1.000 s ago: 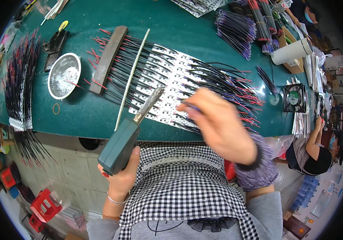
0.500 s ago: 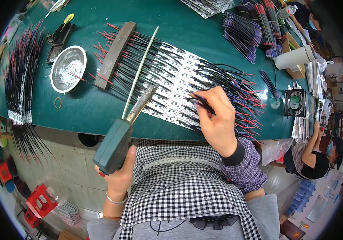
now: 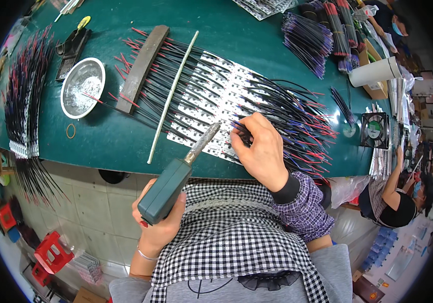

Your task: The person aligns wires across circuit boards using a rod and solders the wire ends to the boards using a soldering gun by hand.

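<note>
Left hand sits at six o'clock, fingers wrapped fully around the dark green box-shaped handle of a soldering iron; the grip is closed tight, thumb on the near side. The iron's grey metal barrel slants up toward one o'clock, its tip resting at the near edge of the row of white circuit strips laid across the green table top.

Right hand is at three o'clock from that tip, just beside it, palm down, fingers curled and bunched together, fingertips pressing on thin black wires with red and blue ends where they meet the strips. Whether a wire is pinched between the fingertips is hidden by the knuckles.

At ten o'clock from the iron's tip, a long pale rod lies across the wires, and beyond it a dark flat bar weighs them down. Further at ten o'clock sits a round metal dish with white powder.

At four o'clock, well apart, another person works at the table's end.
</note>
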A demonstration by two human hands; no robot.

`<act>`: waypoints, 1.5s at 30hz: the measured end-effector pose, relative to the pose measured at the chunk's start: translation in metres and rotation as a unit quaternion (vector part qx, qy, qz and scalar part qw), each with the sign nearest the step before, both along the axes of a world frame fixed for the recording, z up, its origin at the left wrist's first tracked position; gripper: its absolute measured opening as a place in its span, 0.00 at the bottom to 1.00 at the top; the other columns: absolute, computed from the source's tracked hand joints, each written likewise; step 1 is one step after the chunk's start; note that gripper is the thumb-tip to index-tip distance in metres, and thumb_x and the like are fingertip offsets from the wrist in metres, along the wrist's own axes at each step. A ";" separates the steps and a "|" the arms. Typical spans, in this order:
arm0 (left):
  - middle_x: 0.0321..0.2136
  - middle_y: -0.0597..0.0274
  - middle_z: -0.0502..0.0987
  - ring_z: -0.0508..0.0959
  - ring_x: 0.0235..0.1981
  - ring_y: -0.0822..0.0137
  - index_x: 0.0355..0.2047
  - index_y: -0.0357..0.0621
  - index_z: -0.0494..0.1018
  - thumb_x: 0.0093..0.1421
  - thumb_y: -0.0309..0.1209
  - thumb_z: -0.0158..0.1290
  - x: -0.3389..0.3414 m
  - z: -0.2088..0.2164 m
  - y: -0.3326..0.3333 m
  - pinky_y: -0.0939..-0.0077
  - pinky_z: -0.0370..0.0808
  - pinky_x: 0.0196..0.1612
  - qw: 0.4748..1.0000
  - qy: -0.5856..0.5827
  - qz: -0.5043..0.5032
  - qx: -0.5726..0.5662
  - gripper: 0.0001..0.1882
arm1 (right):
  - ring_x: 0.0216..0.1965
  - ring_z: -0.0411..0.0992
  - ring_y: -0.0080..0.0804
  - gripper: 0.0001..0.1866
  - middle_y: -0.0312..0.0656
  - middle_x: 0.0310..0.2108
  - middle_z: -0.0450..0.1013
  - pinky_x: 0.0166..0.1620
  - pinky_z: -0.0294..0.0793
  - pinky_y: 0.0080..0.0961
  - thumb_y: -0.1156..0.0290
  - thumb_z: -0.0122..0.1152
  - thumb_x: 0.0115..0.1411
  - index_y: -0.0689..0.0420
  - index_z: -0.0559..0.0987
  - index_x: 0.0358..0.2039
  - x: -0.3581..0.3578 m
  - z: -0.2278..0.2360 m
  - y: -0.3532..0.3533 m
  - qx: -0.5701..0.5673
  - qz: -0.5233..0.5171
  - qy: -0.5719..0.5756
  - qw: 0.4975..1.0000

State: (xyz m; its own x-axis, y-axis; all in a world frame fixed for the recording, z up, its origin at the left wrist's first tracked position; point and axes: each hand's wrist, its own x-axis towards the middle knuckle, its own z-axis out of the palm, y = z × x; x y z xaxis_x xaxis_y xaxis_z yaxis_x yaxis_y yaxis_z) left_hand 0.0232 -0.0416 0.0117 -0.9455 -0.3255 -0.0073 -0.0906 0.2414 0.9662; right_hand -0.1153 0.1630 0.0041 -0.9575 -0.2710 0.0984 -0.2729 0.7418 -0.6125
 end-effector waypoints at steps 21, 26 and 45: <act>0.28 0.56 0.78 0.78 0.25 0.64 0.31 0.34 0.79 0.49 0.15 0.63 -0.007 -0.005 0.004 0.73 0.74 0.28 0.994 0.014 -0.065 -0.085 0.08 | 0.36 0.72 0.45 0.07 0.46 0.32 0.70 0.38 0.72 0.41 0.74 0.64 0.54 0.62 0.76 0.31 0.004 -0.006 -0.007 -0.006 -0.018 0.029 0.999; 0.27 0.56 0.78 0.78 0.24 0.63 0.30 0.33 0.78 0.49 0.14 0.62 -0.004 -0.006 0.003 0.74 0.74 0.28 0.993 0.039 -0.064 -0.094 0.08 | 0.36 0.72 0.45 0.07 0.46 0.31 0.70 0.37 0.72 0.41 0.74 0.64 0.53 0.62 0.76 0.30 0.004 -0.005 -0.007 0.006 -0.019 0.026 0.999; 0.28 0.54 0.79 0.79 0.24 0.63 0.30 0.32 0.79 0.48 0.14 0.62 -0.002 -0.002 0.001 0.74 0.74 0.27 0.993 0.028 -0.065 -0.095 0.08 | 0.36 0.72 0.47 0.06 0.47 0.30 0.69 0.38 0.72 0.42 0.75 0.63 0.53 0.63 0.74 0.26 -0.019 0.000 0.004 0.002 0.063 -0.016 0.998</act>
